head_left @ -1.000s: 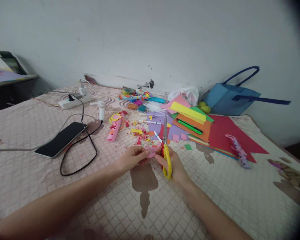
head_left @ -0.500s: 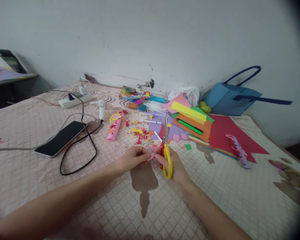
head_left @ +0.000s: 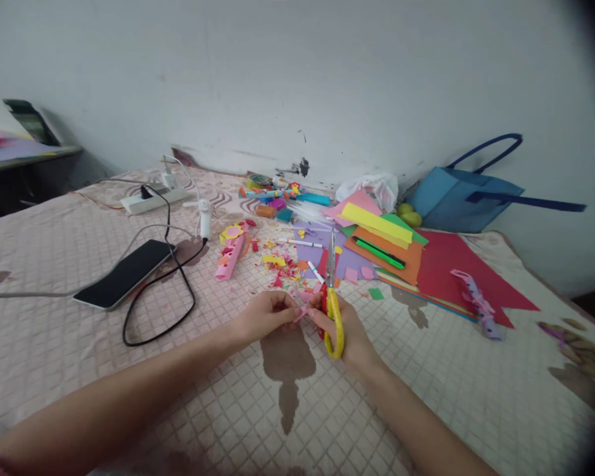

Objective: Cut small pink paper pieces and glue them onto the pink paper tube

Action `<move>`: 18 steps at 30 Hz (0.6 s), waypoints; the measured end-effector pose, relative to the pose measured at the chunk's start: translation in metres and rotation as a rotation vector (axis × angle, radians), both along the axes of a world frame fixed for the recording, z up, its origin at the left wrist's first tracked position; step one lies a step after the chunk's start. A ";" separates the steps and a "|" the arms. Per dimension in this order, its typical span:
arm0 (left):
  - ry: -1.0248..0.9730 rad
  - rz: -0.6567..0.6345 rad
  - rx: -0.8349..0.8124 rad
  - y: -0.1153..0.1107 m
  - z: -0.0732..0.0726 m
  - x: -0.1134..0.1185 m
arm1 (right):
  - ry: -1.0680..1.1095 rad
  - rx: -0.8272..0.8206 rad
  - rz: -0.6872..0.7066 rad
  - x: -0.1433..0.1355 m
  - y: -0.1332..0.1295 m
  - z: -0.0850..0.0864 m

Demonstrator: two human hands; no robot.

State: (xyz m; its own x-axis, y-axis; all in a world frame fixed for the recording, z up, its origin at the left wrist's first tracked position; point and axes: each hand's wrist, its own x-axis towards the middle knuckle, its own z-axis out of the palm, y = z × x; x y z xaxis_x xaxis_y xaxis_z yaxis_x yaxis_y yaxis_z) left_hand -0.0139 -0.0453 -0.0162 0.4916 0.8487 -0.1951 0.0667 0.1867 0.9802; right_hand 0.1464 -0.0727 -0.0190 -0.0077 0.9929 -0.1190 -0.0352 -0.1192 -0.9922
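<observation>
Between the fingertips of both hands is a small piece of pink paper (head_left: pixel 302 313). My left hand (head_left: pixel 268 316) pinches its left end, fingers closed. My right hand (head_left: pixel 350 329) pinches the other end and also carries a pair of scissors (head_left: pixel 334 317) with red and yellow handles. The scissor blades point away from me and look closed. Just beyond the hands lie coloured paper scraps (head_left: pixel 285 270) and a white marker (head_left: pixel 315 271). Farther left rests a pink paper roll (head_left: pixel 231 256) with a yellow flower on it.
A black power bank or phone-like slab (head_left: pixel 123 272) and looping cable lie left, near a power strip (head_left: pixel 155 199). Right are coloured sheets (head_left: pixel 469 264), a green cutter (head_left: pixel 378 252), a purple paper roll (head_left: pixel 477 305) and a blue bag (head_left: pixel 461 198) against the wall.
The whole view has shifted slightly, so things sit a little farther right and lower. Both hands keep their pinch on the pink paper, and the scissors stay in the right hand.
</observation>
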 end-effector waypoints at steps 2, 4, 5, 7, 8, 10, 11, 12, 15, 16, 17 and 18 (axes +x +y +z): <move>-0.002 -0.007 0.006 0.000 -0.001 0.000 | 0.002 0.011 -0.007 0.001 0.001 -0.003; -0.008 -0.004 -0.002 0.000 -0.002 -0.001 | 0.004 0.008 -0.007 0.001 0.001 -0.005; -0.013 -0.001 -0.005 0.000 -0.002 -0.001 | 0.007 0.009 -0.006 0.001 0.002 -0.006; -0.023 -0.008 -0.003 0.001 -0.004 -0.001 | 0.010 0.023 -0.005 0.001 0.002 -0.005; -0.026 -0.017 0.003 0.002 -0.004 -0.001 | 0.008 0.031 -0.005 0.001 0.002 -0.004; -0.037 -0.028 0.019 0.002 -0.006 -0.001 | 0.002 0.037 -0.012 0.000 0.001 -0.002; -0.042 -0.026 0.023 0.003 -0.006 -0.001 | -0.002 0.031 -0.016 0.000 0.001 -0.001; -0.043 -0.020 0.023 0.003 -0.006 0.000 | -0.006 0.023 -0.020 -0.001 0.001 0.000; -0.049 0.006 -0.002 0.002 -0.005 0.000 | -0.015 0.016 -0.022 -0.001 0.001 0.001; -0.052 0.013 -0.016 0.002 -0.004 0.000 | -0.017 0.015 -0.018 -0.001 0.001 0.000; -0.058 0.022 -0.031 0.002 -0.004 0.000 | -0.015 0.011 -0.010 -0.001 0.001 -0.001; -0.066 0.032 -0.045 0.002 -0.003 -0.001 | -0.010 0.008 -0.005 0.000 0.001 -0.002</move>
State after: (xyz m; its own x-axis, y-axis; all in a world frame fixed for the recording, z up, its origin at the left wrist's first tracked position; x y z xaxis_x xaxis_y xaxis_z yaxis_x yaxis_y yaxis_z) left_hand -0.0146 -0.0436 -0.0190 0.4774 0.8553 -0.2012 -0.0049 0.2316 0.9728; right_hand 0.1462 -0.0721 -0.0209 -0.0021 0.9938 -0.1112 -0.0263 -0.1112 -0.9934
